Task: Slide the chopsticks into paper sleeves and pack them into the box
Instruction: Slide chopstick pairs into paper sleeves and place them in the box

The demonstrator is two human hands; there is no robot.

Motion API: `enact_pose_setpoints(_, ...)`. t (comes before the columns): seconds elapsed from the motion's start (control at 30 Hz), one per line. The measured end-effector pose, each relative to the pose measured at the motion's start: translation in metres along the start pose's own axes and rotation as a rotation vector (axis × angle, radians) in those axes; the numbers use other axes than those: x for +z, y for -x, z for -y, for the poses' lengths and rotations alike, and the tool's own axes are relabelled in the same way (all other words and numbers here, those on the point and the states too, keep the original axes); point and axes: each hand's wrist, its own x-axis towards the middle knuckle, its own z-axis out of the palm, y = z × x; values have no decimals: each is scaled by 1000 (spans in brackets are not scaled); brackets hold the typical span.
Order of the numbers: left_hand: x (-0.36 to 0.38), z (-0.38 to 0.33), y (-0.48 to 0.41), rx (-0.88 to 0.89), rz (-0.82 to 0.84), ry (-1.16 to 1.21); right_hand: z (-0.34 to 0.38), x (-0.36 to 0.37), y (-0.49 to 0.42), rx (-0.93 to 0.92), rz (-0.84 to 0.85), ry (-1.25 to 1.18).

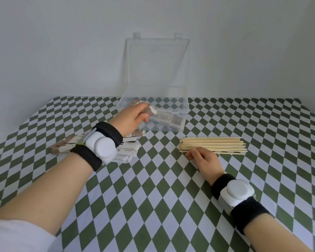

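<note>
A clear plastic box [185, 110] stands at the back of the table, its lid up against the wall. Sleeved chopsticks [168, 119] lie inside it. My left hand [133, 117] reaches over the box's left wall and grips a sleeved pair of chopsticks [151, 110] at its brown-patterned end. A pile of bare wooden chopsticks [213, 144] lies to the right. My right hand [203, 158] rests at the pile's near left end, fingers curled and touching the nearest sticks. A stack of empty paper sleeves [127, 150] lies under my left wrist, partly hidden.
A green and white checked cloth [153, 197] covers the table. A plain wall stands right behind the box. Both wrists carry black bands with white devices.
</note>
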Motion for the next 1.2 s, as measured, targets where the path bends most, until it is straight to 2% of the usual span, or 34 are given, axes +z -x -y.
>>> enact_pose_setpoints(0.13, -12, -53, -4, 91, -26, 156, 0, 1, 2, 1, 6, -34)
enact_pose_setpoints(0.23, -20, -75, -2, 82, -71, 353, -2, 5, 6, 9, 28, -51)
enact_pose_setpoints(0.3, -25, -84, -2, 93, -33, 393, -2, 3, 6, 3, 21, -53)
enact_pose_setpoints(0.5, 9, -80, -7, 152, 344, -144, 7, -7, -4, -69, -66, -224)
enact_pose_setpoints(0.6, 48, -68, 0, 109, 463, -270, 5, -9, -1, -97, -55, -379)
enact_pose_setpoints(0.8, 78, -51, 7, 101, 473, -256, -2, -10, 0, -133, 114, -320)
enact_pose_setpoints(1.2, 93, -56, 12, 241, 374, -243, -4, -10, 1, -147, 112, -241)
